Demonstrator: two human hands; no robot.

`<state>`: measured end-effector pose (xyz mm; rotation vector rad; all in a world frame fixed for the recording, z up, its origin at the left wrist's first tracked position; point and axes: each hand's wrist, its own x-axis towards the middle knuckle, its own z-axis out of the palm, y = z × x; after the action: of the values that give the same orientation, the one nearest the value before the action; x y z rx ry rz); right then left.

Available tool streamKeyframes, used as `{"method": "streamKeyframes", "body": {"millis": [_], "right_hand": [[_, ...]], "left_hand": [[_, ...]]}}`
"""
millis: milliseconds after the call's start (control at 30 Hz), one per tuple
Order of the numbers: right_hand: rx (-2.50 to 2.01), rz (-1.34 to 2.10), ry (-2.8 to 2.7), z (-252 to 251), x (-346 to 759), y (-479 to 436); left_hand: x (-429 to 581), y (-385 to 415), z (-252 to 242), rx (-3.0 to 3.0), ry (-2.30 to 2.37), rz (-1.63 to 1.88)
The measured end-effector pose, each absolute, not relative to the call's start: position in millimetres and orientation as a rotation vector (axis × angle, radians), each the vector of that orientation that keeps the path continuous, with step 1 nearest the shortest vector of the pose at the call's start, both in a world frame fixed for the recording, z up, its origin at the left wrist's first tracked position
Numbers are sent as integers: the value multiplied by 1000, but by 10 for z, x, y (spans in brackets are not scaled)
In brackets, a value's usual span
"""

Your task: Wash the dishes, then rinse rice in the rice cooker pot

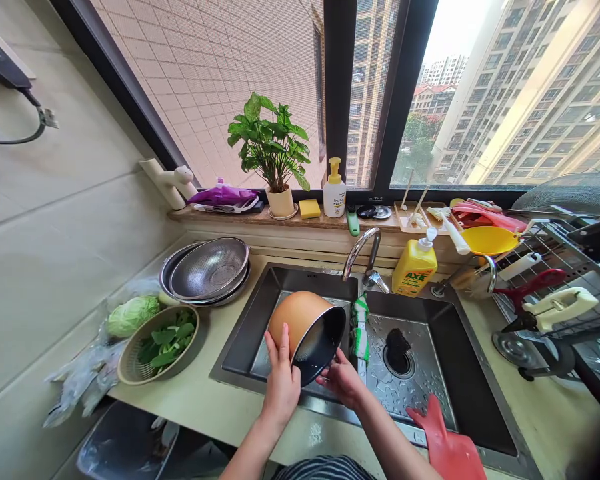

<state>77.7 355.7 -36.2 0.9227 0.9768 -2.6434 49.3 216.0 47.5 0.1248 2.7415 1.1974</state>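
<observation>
Over the left basin of the sink (240, 333) I hold a rice cooker inner pot (300, 313), orange-brown outside and dark inside, tipped on its side with its mouth facing right. Some pale, wet-looking matter shows inside it. My left hand (283, 380) grips the near left side, its fingers lying along the outer wall and the thumb by the rim. At the lower right rim, my right hand (344, 381) has its fingers curled round the edge; some fingertips are hidden. A chrome faucet (367, 257) stands behind the pot, with no water seen running.
A green-and-white cloth (361, 330) hangs over the divider. The right basin has a black scrubber (397, 341) at its drain and a red rubber glove (447, 440) over its front edge. Leafy greens fill a basket (194, 347) at left, near stacked metal colanders (210, 270). A yellow soap bottle (414, 267) stands behind.
</observation>
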Motion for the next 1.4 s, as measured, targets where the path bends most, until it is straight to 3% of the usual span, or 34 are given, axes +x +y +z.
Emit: {"method": "streamKeyframes", "body": {"millis": [1400], "right_hand": [[880, -2681, 965, -385, 792, 3560]], "left_hand": [[563, 2170, 513, 236, 2745, 1189]]}}
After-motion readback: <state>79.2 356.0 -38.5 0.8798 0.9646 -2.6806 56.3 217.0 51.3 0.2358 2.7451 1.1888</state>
